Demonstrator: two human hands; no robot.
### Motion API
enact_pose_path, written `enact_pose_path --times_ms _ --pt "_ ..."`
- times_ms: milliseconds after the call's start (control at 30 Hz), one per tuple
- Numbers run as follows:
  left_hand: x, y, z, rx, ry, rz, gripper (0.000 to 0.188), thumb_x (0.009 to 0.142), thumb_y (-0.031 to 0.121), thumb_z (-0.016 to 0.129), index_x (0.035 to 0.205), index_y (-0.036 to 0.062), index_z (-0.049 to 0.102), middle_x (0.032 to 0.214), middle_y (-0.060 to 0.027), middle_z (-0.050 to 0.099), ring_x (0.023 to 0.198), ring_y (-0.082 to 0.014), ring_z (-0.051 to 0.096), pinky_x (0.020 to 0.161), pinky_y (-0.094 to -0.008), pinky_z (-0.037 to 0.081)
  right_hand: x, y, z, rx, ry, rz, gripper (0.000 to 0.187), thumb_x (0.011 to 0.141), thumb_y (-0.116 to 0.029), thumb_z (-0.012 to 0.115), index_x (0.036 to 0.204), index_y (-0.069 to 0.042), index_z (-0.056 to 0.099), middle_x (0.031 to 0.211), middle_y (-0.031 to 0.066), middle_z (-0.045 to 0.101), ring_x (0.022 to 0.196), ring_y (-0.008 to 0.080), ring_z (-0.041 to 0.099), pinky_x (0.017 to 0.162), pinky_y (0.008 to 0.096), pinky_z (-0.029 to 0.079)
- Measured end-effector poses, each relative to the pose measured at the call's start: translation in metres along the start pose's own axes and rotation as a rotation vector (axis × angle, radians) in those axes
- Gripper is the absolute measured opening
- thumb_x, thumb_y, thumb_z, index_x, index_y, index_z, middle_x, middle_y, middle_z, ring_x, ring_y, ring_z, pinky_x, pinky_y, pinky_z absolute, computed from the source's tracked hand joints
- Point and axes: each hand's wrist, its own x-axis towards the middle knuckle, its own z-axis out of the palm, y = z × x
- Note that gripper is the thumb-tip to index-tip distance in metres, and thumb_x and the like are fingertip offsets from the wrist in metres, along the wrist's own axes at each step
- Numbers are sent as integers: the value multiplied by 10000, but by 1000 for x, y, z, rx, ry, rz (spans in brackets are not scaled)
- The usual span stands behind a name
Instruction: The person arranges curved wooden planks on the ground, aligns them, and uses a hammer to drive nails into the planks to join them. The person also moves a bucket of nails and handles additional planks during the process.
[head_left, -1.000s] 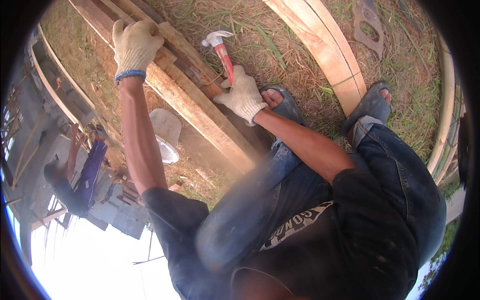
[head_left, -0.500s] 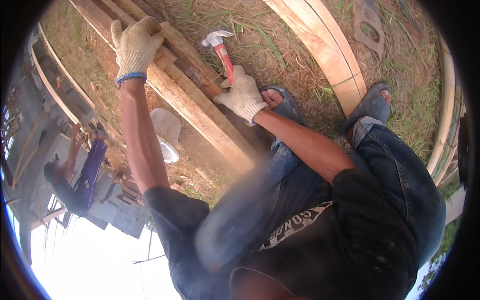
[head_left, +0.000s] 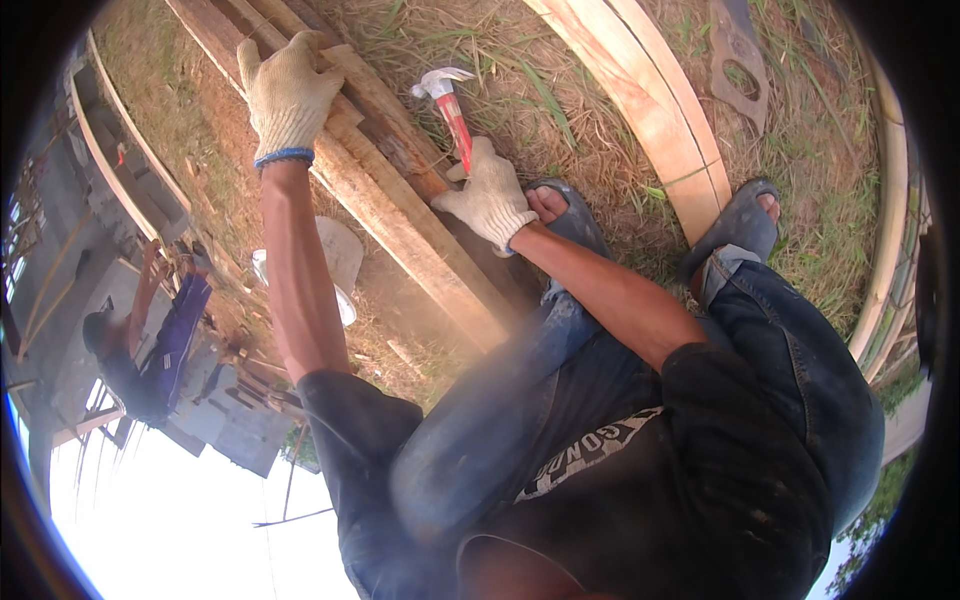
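My left hand (head_left: 292, 98), in a cream knit glove with a blue cuff, is closed over a long wooden beam (head_left: 400, 220). Its thumb lies apart on one side while the fingers bend over the other side. My gloved right hand (head_left: 487, 193) wraps round the red handle of a claw hammer (head_left: 455, 122), low near its end. The hammer's metal head points away from me, over the grass beside the timber. The right thumb reaches toward the wood. Several beams lie side by side under my left hand.
Pale planks (head_left: 650, 110) lie at the right, near my sandalled foot. Beyond them is a handsaw (head_left: 738, 70) with a holed handle. A whitish bucket (head_left: 340, 255) lies left of the beam, partly behind my forearm. Another person (head_left: 150, 340) is at the far left.
The view has shifted slightly, so the timber and my left hand sit a little further right. Both hands keep their hold, and the hammer stays in nearly the same position.
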Motion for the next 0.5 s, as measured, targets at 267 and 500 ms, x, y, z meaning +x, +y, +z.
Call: enact_pose_path --times_ms 267,500 --pt "-2 2 -2 11 57 -28 348 889 249 712 1207 117 766 884 -74 804 946 -289 735 1300 -482 242 0 0 0 -21 -8 -17 681 763 -232 964 1193 41 513 1088 206 770 1027 402 768 913 459 604" --pt "-2 -1 3 17 97 -32 338 914 278 693 1201 117 772 876 -74 806 991 -284 745 1301 -467 247 -4 0 2 -12 -15 12 686 764 -235 965 1201 40 512 1096 203 768 1040 399 766 915 454 606"
